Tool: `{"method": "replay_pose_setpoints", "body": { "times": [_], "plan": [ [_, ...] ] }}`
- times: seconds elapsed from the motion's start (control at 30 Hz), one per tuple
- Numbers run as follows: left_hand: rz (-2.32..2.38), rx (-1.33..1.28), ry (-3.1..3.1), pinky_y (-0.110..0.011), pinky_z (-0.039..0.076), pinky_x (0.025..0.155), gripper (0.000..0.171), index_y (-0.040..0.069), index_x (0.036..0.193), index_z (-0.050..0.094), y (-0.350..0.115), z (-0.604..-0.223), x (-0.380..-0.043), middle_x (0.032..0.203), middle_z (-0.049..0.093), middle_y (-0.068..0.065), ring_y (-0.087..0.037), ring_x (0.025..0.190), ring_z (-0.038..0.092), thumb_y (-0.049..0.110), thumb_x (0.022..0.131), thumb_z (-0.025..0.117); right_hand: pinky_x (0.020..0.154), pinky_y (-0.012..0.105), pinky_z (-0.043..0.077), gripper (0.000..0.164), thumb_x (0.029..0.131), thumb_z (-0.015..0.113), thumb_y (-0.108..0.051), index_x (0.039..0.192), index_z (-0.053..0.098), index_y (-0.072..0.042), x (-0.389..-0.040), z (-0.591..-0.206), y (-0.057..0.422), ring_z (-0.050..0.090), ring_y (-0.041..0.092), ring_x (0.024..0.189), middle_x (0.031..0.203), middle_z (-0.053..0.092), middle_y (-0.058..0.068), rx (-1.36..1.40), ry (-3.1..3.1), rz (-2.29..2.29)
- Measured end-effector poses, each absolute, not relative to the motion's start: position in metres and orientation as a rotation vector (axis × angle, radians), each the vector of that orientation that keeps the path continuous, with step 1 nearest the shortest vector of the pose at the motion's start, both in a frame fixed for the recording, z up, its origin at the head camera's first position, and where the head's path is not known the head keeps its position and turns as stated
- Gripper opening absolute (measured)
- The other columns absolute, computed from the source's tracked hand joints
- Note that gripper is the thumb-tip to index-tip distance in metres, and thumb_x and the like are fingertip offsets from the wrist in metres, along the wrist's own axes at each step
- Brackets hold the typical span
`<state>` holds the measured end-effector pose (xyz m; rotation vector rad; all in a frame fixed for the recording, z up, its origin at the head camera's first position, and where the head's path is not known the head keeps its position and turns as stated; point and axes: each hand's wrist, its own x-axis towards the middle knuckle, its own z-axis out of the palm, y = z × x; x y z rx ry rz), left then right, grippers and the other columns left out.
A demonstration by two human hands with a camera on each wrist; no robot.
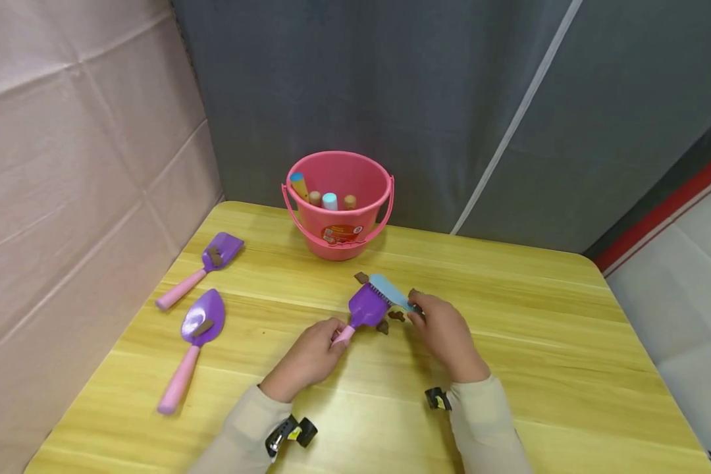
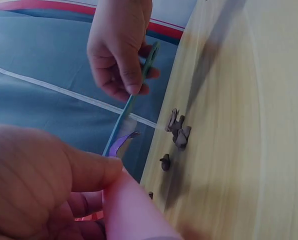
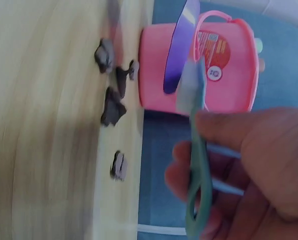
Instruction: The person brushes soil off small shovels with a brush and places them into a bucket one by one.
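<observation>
Tabletop (image 1: 569, 368), pale yellow, wood-grained. One tapered pink plastic bucket (image 1: 332, 216), bail lowered, is stood upright near the far edge, left of its midpoint, presumably set back so as not to be knocked; within it are held a blue-capped yellow stick (image 1: 299, 186), a white-tipped piece (image 1: 330, 201) and two tan rounded ends (image 1: 349, 202). Along the left edge are laid one square-ended purple spade with pink handle (image 1: 229, 247), nearer the far left corner, and one pointed purple trowel with pink handle (image 1: 209, 308), nearer the near edge; by each blade one brown lump is borne, the hollow seemingly turned up to keep it in. Irregular loose brown lumps (image 1: 396, 316) are scattered mid-tabletop, nearer the bucket than the near edge. Above them, raised off the surface, are held one broad purple shovel with pink handle (image 1: 367, 308) and one light blue brush with holed handle (image 1: 386, 288), its bristled head set against the blade's right side, apparently so that the two are worked together. Left hand (image 1: 311, 355): fingers curled, the pink handle gripped near the blade. Right hand (image 1: 448, 332): the brush handle pinched between thumb and bent fingers.
</observation>
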<state>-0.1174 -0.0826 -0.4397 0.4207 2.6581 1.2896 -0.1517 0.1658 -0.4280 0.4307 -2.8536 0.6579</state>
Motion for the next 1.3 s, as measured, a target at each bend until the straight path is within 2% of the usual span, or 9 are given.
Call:
{"method": "replay_pose_setpoints", "body": {
  "times": [0.17, 0.43, 0.5, 0.67, 0.73, 0.9, 1.0, 1.13, 1.3],
  "plan": [
    [1.324, 0.374, 2.619, -0.029, 0.047, 0.051, 0.017, -0.004, 0.112, 0.06, -0.087, -0.442, -0.117, 0.08, 0.055, -0.005, -0.015, 0.063, 0.051, 0.005, 0.098, 0.058, 0.064, 0.044, 0.052, 0.015, 0.092, 0.071, -0.009, 0.105, 0.068, -0.003, -0.154, -0.429, 0.176, 0.064, 0.025, 0.075, 0.091, 0.07, 0.01, 0.253, -2.857, 0.627],
    [1.456, 0.182, 2.539, -0.032, 0.046, 0.042, 0.021, -0.002, 0.118, 0.054, -0.103, -0.435, -0.12, 0.074, 0.054, -0.008, -0.017, 0.051, 0.051, 0.01, 0.1, 0.055, 0.061, 0.042, 0.049, 0.014, 0.092, 0.07, -0.008, 0.104, 0.068, -0.002, -0.153, -0.428, 0.181, 0.059, 0.022, 0.069, 0.088, 0.068, 0.01, 0.195, -2.835, 0.67],
    [1.474, 0.193, 2.582, -0.03, 0.046, 0.045, 0.022, 0.0, 0.118, 0.057, -0.108, -0.429, -0.121, 0.077, 0.056, -0.006, -0.015, 0.055, 0.051, 0.011, 0.1, 0.058, 0.061, 0.041, 0.049, 0.014, 0.092, 0.07, -0.008, 0.105, 0.068, -0.002, -0.153, -0.429, 0.181, 0.058, 0.022, 0.069, 0.088, 0.069, 0.01, 0.195, -2.835, 0.686],
    [1.539, 0.246, 2.697, -0.028, 0.045, 0.051, 0.023, 0.008, 0.12, 0.062, -0.122, -0.407, -0.122, 0.086, 0.063, -0.003, -0.016, 0.063, 0.053, 0.019, 0.099, 0.062, 0.062, 0.041, 0.048, 0.014, 0.092, 0.07, -0.007, 0.105, 0.068, -0.002, -0.152, -0.428, 0.18, 0.057, 0.023, 0.07, 0.09, 0.069, 0.01, 0.197, -2.832, 0.724],
    [1.575, 0.246, 2.734, -0.028, 0.043, 0.05, 0.023, 0.011, 0.12, 0.064, -0.127, -0.395, -0.121, 0.088, 0.064, -0.002, -0.017, 0.061, 0.052, 0.022, 0.1, 0.061, 0.063, 0.042, 0.048, 0.014, 0.092, 0.07, -0.008, 0.105, 0.068, -0.002, -0.152, -0.429, 0.18, 0.058, 0.023, 0.07, 0.09, 0.069, 0.01, 0.199, -2.829, 0.729],
    [1.738, 0.226, 2.852, -0.028, 0.035, 0.04, 0.024, 0.016, 0.12, 0.07, -0.137, -0.361, -0.123, 0.072, 0.058, -0.003, -0.015, 0.048, 0.043, 0.017, 0.098, 0.058, 0.063, 0.042, 0.049, 0.014, 0.092, 0.07, -0.007, 0.105, 0.068, -0.002, -0.152, -0.429, 0.181, 0.059, 0.023, 0.071, 0.09, 0.069, 0.01, 0.211, -2.816, 0.736],
    [1.878, 0.265, 2.959, -0.025, 0.034, 0.039, 0.027, 0.014, 0.118, 0.073, -0.143, -0.34, -0.131, 0.068, 0.056, -0.005, -0.014, 0.05, 0.044, 0.01, 0.095, 0.059, 0.062, 0.041, 0.049, 0.014, 0.093, 0.069, -0.007, 0.105, 0.068, -0.002, -0.152, -0.429, 0.18, 0.058, 0.022, 0.07, 0.09, 0.069, 0.011, 0.221, -2.813, 0.749],
    [1.892, 0.308, 3.155, -0.022, 0.041, 0.051, 0.026, 0.008, 0.114, 0.075, -0.151, -0.304, -0.148, 0.086, 0.065, -0.005, -0.014, 0.069, 0.054, 0.008, 0.093, 0.06, 0.062, 0.04, 0.048, 0.013, 0.093, 0.069, -0.007, 0.105, 0.068, -0.002, -0.151, -0.43, 0.178, 0.057, 0.021, 0.069, 0.09, 0.069, 0.011, 0.225, -2.815, 0.769],
    [1.708, 0.304, 3.279, -0.026, 0.044, 0.066, 0.024, 0.003, 0.11, 0.072, -0.159, -0.255, -0.176, 0.1, 0.065, -0.007, -0.017, 0.081, 0.055, 0.015, 0.091, 0.062, 0.063, 0.039, 0.048, 0.012, 0.093, 0.069, -0.007, 0.104, 0.068, -0.002, -0.149, -0.433, 0.177, 0.056, 0.021, 0.07, 0.09, 0.069, 0.01, 0.221, -2.809, 0.786]
  ]
}}
